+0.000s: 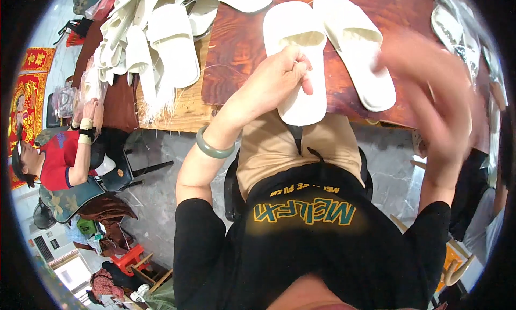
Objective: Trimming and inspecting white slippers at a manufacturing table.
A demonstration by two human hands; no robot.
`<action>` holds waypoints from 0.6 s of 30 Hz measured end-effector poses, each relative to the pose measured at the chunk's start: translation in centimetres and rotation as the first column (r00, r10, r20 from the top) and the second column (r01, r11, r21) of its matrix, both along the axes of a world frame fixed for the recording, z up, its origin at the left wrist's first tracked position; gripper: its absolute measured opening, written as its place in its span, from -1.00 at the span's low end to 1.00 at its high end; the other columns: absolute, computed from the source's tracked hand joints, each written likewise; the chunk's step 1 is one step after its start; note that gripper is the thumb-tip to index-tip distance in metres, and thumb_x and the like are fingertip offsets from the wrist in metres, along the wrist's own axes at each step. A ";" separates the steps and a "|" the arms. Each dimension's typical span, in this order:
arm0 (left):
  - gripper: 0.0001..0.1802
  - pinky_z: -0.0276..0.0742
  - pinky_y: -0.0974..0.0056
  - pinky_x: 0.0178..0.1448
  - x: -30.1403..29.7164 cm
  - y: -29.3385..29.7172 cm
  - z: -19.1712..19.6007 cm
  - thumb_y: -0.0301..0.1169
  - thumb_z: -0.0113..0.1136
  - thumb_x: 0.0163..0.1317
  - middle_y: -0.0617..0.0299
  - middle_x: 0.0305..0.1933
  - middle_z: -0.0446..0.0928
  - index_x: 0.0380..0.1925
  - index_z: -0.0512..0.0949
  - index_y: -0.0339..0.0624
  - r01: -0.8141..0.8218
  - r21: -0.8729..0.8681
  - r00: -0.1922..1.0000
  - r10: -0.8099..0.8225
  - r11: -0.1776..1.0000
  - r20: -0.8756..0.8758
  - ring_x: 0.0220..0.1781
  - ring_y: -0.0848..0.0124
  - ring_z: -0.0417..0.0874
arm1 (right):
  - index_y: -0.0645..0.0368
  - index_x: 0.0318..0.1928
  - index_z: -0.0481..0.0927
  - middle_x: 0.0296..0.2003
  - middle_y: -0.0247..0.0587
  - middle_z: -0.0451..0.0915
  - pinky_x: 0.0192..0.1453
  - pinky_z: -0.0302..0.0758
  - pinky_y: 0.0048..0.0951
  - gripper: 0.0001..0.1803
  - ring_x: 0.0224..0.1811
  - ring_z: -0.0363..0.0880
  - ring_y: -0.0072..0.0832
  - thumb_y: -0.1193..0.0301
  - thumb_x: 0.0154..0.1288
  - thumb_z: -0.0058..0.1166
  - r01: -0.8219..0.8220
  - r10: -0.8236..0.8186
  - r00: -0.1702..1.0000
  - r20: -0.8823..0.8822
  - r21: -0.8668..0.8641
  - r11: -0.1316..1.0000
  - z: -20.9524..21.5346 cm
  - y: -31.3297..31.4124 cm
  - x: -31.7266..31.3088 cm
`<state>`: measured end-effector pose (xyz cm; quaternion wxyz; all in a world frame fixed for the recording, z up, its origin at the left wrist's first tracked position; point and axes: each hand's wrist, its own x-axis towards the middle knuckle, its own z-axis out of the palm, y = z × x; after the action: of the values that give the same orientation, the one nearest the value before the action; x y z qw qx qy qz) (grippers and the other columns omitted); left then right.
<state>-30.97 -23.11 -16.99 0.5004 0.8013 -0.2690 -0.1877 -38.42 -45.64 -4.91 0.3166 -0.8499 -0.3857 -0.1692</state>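
Two white open-toed slippers lie side by side in front of me, straps toward the far side. Over the footbed of the left slipper (pixel 306 107) is my left hand (pixel 277 76), with a green bangle (pixel 215 149) around that forearm. Its fingers are curled and pressed together just below the strap; whatever they pinch is hidden. The heel of this slipper reaches past the near table edge. My right hand (pixel 430 84) is raised to the right of the right slipper (pixel 371 87), smeared by motion, so its fingers cannot be read.
A heap of white slippers (pixel 174 52) with loose threads covers the table's left side. Clear plastic-wrapped slippers (pixel 454 33) lie at the far right of the reddish wooden table (pixel 231 47). Another person in a red shirt (pixel 56 159) sits to the left, hands at plastic bags.
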 end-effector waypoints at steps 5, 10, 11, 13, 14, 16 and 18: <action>-0.74 0.36 0.45 -0.38 1.7 0.4 -0.1 -0.31 0.01 0.29 0.33 -0.53 0.56 -0.35 0.54 -0.30 -0.105 0.056 0.994 0.105 0.993 0.010 -0.49 0.61 0.44 | 0.32 0.05 0.43 -0.04 0.02 0.52 0.11 0.39 -0.30 -0.65 0.05 0.47 -0.18 0.36 0.35 -0.13 0.082 -0.104 0.987 -0.123 -0.173 0.982 -10.8 1.5 15.4; -0.77 0.34 0.48 -0.46 2.7 2.7 -0.1 -0.34 0.12 0.21 0.36 -0.58 0.55 -0.44 0.66 -0.28 -0.251 0.108 0.967 0.245 0.962 0.063 -0.56 0.65 0.44 | 0.36 -0.29 0.55 -0.42 0.03 0.58 -0.21 0.44 -0.32 -0.64 -0.37 0.54 -0.22 0.25 0.30 -0.11 0.033 -0.133 0.940 -0.315 -0.304 0.952 -9.7 4.7 16.7; -0.77 0.34 0.48 -0.46 2.7 3.3 -0.4 -0.34 0.12 0.21 0.36 -0.58 0.55 -0.44 0.66 -0.28 -0.267 0.098 0.963 0.261 0.959 0.067 -0.56 0.65 0.44 | 0.37 -0.31 0.54 -0.48 0.03 0.55 -0.20 0.44 -0.36 -0.68 -0.41 0.52 -0.30 0.30 0.27 -0.10 0.017 -0.181 0.903 -0.389 -0.390 0.921 -9.1 5.0 16.2; -0.79 0.41 0.30 -0.40 2.9 4.0 -0.7 -0.37 0.11 0.05 0.07 -0.63 0.54 -0.53 0.63 -0.28 -0.437 0.086 0.884 0.410 0.895 0.224 -0.56 0.41 0.57 | 0.34 -0.26 0.57 -0.49 -0.09 0.54 -0.17 0.43 -0.42 -0.75 -0.41 0.49 -0.41 0.40 0.21 -0.08 -0.027 -0.200 0.820 -0.537 -0.385 0.922 -8.1 5.1 15.5; -0.79 0.41 0.30 -0.40 2.9 3.8 -0.7 -0.37 0.11 0.05 0.07 -0.63 0.54 -0.53 0.63 -0.28 -0.441 0.076 0.881 0.416 0.894 0.225 -0.56 0.41 0.57 | 0.34 -0.26 0.57 -0.49 -0.09 0.54 -0.17 0.43 -0.42 -0.75 -0.41 0.49 -0.41 0.40 0.21 -0.08 -0.029 -0.201 0.823 -0.531 -0.393 0.919 -8.4 4.7 15.9; -0.82 0.42 0.28 -0.42 2.5 3.1 -1.0 -0.41 0.10 0.02 0.02 -0.63 0.53 -0.52 0.64 -0.26 -0.496 0.047 0.835 0.462 0.867 0.300 -0.57 0.33 0.58 | 0.30 -0.24 0.61 -0.43 -0.27 0.54 -0.14 0.41 -0.46 -0.77 -0.34 0.47 -0.50 0.50 0.14 -0.06 -0.185 0.048 0.757 -0.651 -0.144 0.972 -9.6 3.9 17.1; -0.82 0.41 0.32 -0.46 2.1 2.1 -1.1 -0.49 0.04 0.01 0.00 -0.68 0.50 -0.56 0.62 -0.31 -0.535 0.046 0.789 0.480 0.844 0.384 -0.60 0.36 0.57 | 0.27 -0.24 0.63 -0.39 -0.33 0.54 -0.12 0.40 -0.48 -0.78 -0.30 0.45 -0.51 0.52 0.11 0.00 -0.221 0.099 0.778 -0.621 -0.123 0.967 -10.1 3.5 17.9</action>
<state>-28.91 -20.99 -18.11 0.4123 0.9000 -0.1146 0.0828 -20.54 -42.17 -14.98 0.3550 -0.8489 -0.3484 0.1788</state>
